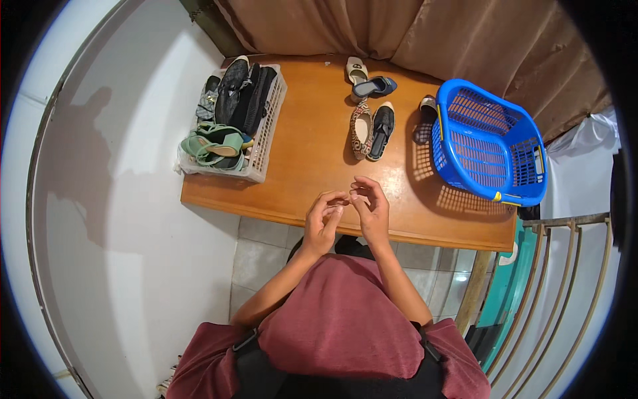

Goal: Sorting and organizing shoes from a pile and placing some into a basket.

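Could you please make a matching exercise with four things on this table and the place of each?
Things:
1. white crate
2. blue basket
3. green sandals
4. patterned flat shoe

Places:
a. right end of the table
b. middle of the table, beside a black shoe
c. left end of the table
d. inside the crate, at its near end

Pairs: 1-c, 2-a, 3-d, 4-b

Shoes (372,130) between crate (266,143) and basket (488,143)

The left hand (323,223) and right hand (369,209) hover empty, fingertips nearly meeting, above the near edge of the wooden table (312,173), nearest a patterned flat (361,129) and black flat (382,130) lying side by side.
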{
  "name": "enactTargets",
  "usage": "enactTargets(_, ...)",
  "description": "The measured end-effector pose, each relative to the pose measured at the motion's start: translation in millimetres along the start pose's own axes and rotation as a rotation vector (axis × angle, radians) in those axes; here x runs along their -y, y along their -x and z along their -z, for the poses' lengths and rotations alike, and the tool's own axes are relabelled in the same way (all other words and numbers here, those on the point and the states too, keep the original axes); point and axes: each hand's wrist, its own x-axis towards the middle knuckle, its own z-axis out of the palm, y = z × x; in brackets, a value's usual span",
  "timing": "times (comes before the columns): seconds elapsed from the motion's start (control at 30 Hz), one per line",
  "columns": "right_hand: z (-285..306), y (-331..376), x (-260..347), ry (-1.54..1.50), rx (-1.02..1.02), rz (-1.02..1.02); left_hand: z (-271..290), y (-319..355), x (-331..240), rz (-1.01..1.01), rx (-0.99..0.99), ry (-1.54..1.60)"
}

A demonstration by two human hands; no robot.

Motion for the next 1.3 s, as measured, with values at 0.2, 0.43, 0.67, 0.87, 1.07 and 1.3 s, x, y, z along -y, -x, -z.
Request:
enactTargets(0.2,-4,-36,-9,-0.007,-0.008,-0.025,5,-37,3,0.034,-0.008,-0.018)
enactTargets(0.43,-28,-59,-4,0.012,-0.029,-0.037,34,-64,0,-0.003,-0.010,-0.047)
enactTargets(0.67,-81,-78,-19,0.061,0.107,-0.074,91,-63,-3,0.013,-0.122,-0.080)
enactTargets(0.87,-155,-89,-38,0.041,0.214,-0.112,157,-53,-6,0.009,-0.259,-0.057)
enactTargets(1.07,-218,-94,-56,0.009,0.318,-0.172,212,-45,-6,-0.023,-0.378,-0.085)
enactTargets(1.3,-250,-96,-62,-0.036,0.377,-0.217,243,-46,-1,-0.026,-0.477,-0.071)
